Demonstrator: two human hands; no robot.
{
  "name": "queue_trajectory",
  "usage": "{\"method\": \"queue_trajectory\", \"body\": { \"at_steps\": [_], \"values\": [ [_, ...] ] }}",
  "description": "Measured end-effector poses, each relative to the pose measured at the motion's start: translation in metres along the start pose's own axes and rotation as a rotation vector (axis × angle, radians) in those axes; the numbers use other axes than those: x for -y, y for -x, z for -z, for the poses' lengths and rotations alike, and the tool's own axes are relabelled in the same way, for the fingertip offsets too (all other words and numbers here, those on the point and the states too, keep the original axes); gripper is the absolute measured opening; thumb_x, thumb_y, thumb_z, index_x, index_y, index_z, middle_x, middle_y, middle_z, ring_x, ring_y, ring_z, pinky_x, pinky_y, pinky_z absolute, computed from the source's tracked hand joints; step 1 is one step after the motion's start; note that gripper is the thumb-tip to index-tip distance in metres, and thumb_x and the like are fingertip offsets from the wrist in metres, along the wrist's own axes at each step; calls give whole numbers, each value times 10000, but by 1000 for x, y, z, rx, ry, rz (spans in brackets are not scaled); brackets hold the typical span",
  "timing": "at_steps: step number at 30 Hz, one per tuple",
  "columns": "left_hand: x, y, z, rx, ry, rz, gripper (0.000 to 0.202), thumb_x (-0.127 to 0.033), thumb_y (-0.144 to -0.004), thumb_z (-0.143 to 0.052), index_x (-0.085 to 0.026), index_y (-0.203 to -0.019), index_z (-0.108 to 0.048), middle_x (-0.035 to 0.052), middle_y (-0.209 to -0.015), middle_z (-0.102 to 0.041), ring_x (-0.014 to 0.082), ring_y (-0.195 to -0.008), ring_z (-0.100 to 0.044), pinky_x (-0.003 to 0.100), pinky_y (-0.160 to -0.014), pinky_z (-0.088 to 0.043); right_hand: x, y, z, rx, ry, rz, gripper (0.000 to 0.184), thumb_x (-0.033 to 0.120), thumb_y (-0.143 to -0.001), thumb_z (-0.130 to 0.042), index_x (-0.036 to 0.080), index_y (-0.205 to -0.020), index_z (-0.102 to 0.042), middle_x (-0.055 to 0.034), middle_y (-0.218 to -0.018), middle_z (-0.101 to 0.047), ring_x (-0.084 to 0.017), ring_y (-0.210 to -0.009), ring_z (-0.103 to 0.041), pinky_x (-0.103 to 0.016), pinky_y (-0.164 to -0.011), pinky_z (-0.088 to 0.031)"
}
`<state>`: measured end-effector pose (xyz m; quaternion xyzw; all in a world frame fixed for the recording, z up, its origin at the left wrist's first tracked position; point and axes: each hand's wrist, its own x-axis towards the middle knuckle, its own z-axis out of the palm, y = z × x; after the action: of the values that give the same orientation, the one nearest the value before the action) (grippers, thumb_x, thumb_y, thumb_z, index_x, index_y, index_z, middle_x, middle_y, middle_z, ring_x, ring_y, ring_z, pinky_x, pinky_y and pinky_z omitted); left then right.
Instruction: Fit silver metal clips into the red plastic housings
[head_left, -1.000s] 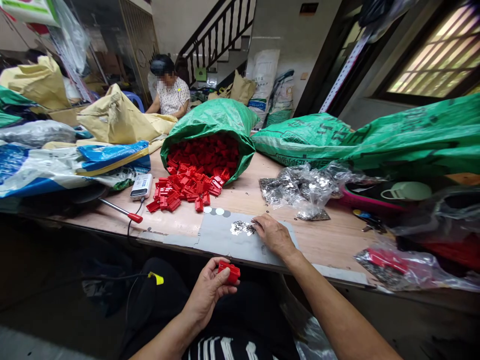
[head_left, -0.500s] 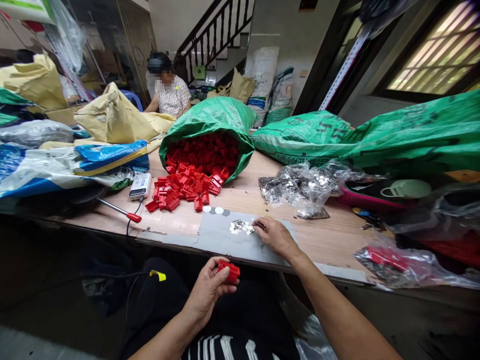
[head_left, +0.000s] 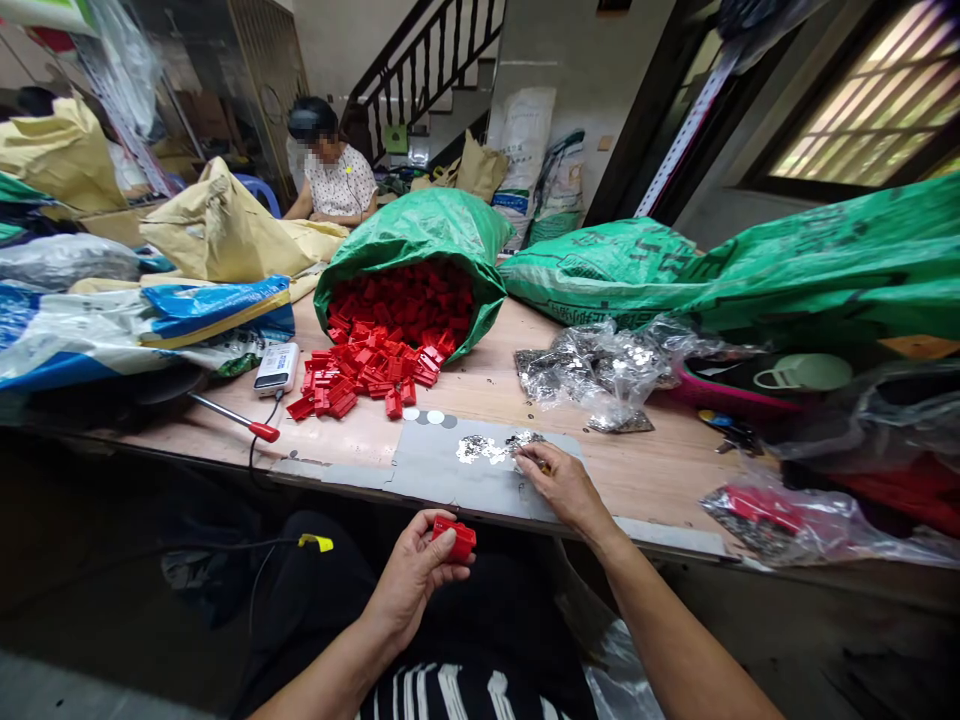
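Note:
My left hand (head_left: 420,565) is closed around a red plastic housing (head_left: 454,540), held just in front of the table's edge. Over the grey mat (head_left: 427,470), my right hand (head_left: 562,485) has its fingers pinched together. A thin, partly yellowish thing (head_left: 547,467) shows between those fingers; its kind is too small to make out. Under and beside the fingertips lies a loose pile of small silvery metal pieces (head_left: 480,450), which spreads to the left on the mat. Farther back, more red housings (head_left: 360,375) spill from a green woven sack (head_left: 427,225).
Clear bags of metal parts (head_left: 607,365) lie at the back right. A red-handled tool (head_left: 262,431) and a white power bank (head_left: 276,369) with a cable are at the left. Green sacks (head_left: 720,270) line the far right side. Another person (head_left: 341,180) sits beyond the table.
My right hand has shifted slightly right on the mat, and silvery pieces now show beside its fingertips. The left hand keeps the red housing nearly in place. The view has shifted a little.

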<state>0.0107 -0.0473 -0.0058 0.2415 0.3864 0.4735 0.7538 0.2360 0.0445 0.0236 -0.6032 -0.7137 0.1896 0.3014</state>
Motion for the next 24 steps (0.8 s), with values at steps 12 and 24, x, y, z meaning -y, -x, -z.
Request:
{"method": "queue_trajectory", "body": {
  "at_steps": [12,24],
  "values": [
    [0,0,0,15,-9,2,361,-373,-740,-736,-168,-978,-559,57,-857,-670,174,-754,-667,273,-666,-514,13,5,-2,171,-25,-25,251,382,-841,-485,216,-770,-658,6,-709,-680,-170,-682,-615,-264,-628,-440],
    [-3,0,-3,-5,-50,-63,360,-321,-743,-737,-165,-1014,-558,67,-892,-680,180,-812,-668,286,-714,-538,6,17,-4,134,244,-18,113,301,-828,-528,233,-783,-605,-11,-809,-672,-179,-743,-603,-270,-652,-416]
  ]
}}
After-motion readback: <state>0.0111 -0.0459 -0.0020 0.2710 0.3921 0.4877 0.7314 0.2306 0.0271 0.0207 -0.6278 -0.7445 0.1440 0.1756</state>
